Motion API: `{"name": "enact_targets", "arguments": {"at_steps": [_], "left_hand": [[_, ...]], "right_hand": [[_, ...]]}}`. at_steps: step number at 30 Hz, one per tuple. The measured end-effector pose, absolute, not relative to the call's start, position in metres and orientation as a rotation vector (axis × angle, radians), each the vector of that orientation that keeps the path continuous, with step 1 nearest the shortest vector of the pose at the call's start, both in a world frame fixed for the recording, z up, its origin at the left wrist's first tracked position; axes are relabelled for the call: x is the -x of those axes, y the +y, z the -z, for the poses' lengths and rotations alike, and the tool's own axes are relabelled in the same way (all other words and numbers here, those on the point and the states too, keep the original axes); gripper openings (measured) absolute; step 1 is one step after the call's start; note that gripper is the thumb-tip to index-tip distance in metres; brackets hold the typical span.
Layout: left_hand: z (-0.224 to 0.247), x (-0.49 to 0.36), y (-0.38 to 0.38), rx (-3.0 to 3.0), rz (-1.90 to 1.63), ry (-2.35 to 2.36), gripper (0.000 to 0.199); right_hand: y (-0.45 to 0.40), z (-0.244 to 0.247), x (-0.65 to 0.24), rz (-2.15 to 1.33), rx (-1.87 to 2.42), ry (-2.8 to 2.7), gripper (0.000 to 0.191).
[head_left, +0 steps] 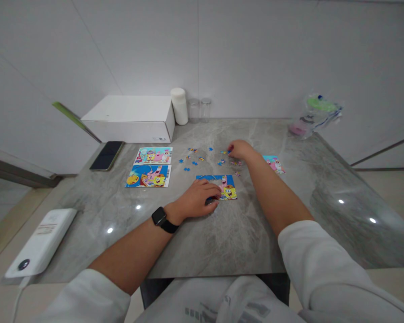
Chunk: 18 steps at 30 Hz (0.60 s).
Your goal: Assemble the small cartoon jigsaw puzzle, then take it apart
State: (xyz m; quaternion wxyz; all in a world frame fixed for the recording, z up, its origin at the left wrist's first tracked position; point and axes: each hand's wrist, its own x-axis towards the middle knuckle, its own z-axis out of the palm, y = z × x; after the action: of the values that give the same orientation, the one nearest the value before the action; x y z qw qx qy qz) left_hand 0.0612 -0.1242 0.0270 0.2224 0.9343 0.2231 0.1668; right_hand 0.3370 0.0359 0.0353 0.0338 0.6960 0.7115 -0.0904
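Centrally, the blue, yellow and pink cardboard puzzle (229, 190) is overlain by the left hand's curled fingers (212, 192) on the grey marble-patterned tabletop (235, 242). Small multicoloured loose pieces (195, 163) are touched beyond it by the right hand (239, 149); whether one is pinched cannot be told.

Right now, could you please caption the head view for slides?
Left hand on cartoon picture, right hand at puzzle pieces.
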Motion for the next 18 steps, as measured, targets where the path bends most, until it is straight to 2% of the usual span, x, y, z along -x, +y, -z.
{"name": "enact_targets", "arguments": {"at_steps": [7, 11, 16, 18], "left_hand": [[-0.023, -0.061, -0.124, -2.61, -0.459, 0.614, 0.031], [-0.022, -0.061, -0.124, -2.601, -0.455, 0.622, 0.033], [-0.023, -0.061, -0.124, -2.593, -0.439, 0.621, 0.034], [-0.024, -0.061, -0.124, -2.599, -0.432, 0.619, 0.033]], "right_hand": [[0.023, -0.038, -0.341, 0.351, -2.163, 2.162, 0.035], [0.013, -0.052, -0.343, 0.359, -2.139, 2.287, 0.026], [-0.011, -0.078, -0.324, 0.817, -1.707, 2.475, 0.03], [-0.022, -0.083, -0.311, 0.894, -1.534, 2.458, 0.03]]}}
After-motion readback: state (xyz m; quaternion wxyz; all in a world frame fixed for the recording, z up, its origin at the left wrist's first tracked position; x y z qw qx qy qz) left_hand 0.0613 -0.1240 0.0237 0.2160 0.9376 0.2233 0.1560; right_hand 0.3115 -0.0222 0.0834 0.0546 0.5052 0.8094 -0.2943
